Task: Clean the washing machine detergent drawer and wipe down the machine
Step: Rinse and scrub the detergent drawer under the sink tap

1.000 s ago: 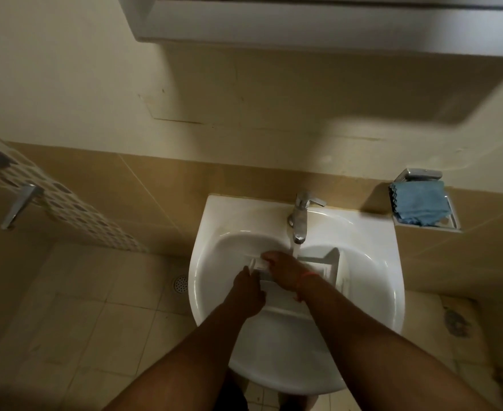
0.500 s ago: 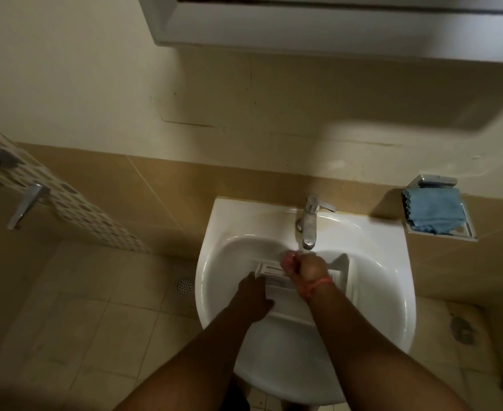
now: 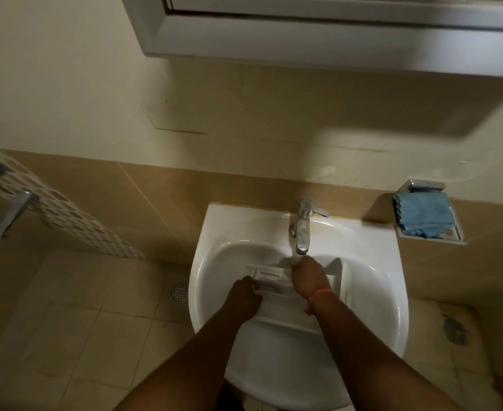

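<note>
The detergent drawer (image 3: 276, 298) lies in the white sink (image 3: 214, 262), low in the centre of the frame. My left hand (image 3: 244, 299) grips its left edge. My right hand (image 3: 308, 277) rests on it under the running tap (image 3: 303, 229), fingers curled; I cannot tell its grip.

Cream wall (image 3: 66, 84) up top, cracked paint at centre, tan tile band (image 3: 161, 209) below it, and a grey cabinet underside (image 3: 318, 40) jutting in at 12 o'clock with its shadow thrown across to 2. Pale floor tiles (image 3: 81, 336) at 8 o'clock with a round drain (image 3: 179, 291). Patterned mosaic strip (image 3: 75, 221) and chrome lever (image 3: 14, 213) at 9, dim warm light throughout.
</note>
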A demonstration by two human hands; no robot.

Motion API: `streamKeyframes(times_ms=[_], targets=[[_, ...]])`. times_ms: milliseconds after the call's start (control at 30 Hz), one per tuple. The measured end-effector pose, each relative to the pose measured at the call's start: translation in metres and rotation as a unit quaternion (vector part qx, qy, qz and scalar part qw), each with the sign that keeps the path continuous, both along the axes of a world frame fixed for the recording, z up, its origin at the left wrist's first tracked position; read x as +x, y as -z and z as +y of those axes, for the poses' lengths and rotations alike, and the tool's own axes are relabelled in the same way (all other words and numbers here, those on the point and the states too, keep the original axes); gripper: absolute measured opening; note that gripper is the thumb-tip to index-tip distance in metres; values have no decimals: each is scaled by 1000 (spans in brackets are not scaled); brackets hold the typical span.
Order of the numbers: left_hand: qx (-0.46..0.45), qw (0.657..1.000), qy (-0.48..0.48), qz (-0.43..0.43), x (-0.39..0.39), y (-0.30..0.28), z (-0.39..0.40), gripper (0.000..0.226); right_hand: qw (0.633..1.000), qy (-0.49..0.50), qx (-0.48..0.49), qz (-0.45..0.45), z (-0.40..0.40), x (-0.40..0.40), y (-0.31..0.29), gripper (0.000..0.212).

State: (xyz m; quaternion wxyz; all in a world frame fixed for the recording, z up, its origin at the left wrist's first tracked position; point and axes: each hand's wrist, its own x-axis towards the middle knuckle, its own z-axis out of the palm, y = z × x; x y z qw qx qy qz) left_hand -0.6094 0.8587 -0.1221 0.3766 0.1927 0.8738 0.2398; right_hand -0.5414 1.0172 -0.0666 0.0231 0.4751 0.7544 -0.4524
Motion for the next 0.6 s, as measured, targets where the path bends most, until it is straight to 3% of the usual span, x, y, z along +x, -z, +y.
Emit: streamKeyframes(times_ms=[67, 133, 233, 333, 367, 433, 467, 533, 600], targets=[[7, 999, -45, 3, -1, -4, 0, 31, 997, 63, -39, 27, 9, 12, 3, 23], [23, 996, -81, 7, -3, -10, -2, 32, 966, 161, -170, 111, 11, 18, 4, 34], [53, 994, -93, 18, -8, -18, -11, 34, 855, 258, -379, 242, 8, 22, -4, 36], [67, 990, -110, 56, -13, -28, -18, 32, 776, 300, -480, 277, 5, 17, -17, 31], [69, 988, -119, 76, -14, -32, -20, 32, 801, 299, -454, 251, 7, 16, -15, 29], [73, 982, -135, 113, -17, -37, -24, 33, 926, 183, -299, 138, 15, 12, -17, 21], [76, 980, -139, 123, -18, -38, -26, 31, 969, 83, -223, 64, 20, 11, -21, 17], [82, 978, -143, 131, -18, -41, -27, 28, 989, -102, -61, -88, 23, 9, -28, 15], [83, 975, -147, 142, -16, -41, -27, 25, 966, -210, 22, -149, 13, 3, -35, 29]])
